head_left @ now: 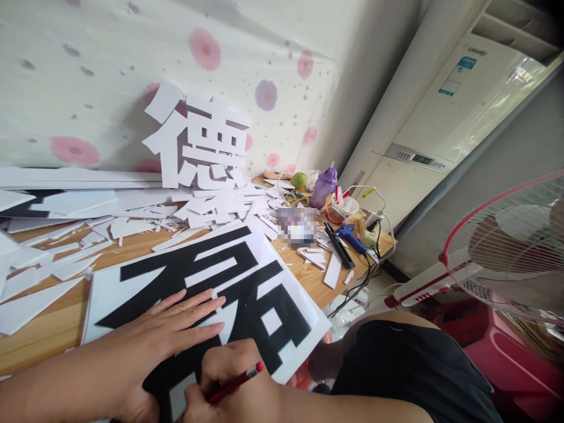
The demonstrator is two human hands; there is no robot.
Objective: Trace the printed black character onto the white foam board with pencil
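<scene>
A large black cut-out character (253,305) lies on a white board (308,346) at the table's near edge. My left hand (176,323) rests flat across it, fingers stretched out and slightly spread. Close to the right of that hand, my right hand (240,376) is closed around a red pencil (237,383) with an eraser end. The pencil slants up to the right; its tip is hidden behind my fingers, low over the black character. Part of the character's lower end is covered by my hands.
A white foam character (200,141) leans on the flowered wall covering. White offcuts (220,205) litter the wooden table (39,338). At the right lie a blue glue gun (351,237), a black cutter-like tool (339,245), a paper bowl (341,210) and a purple bottle (324,188). A fan (511,252) stands beyond.
</scene>
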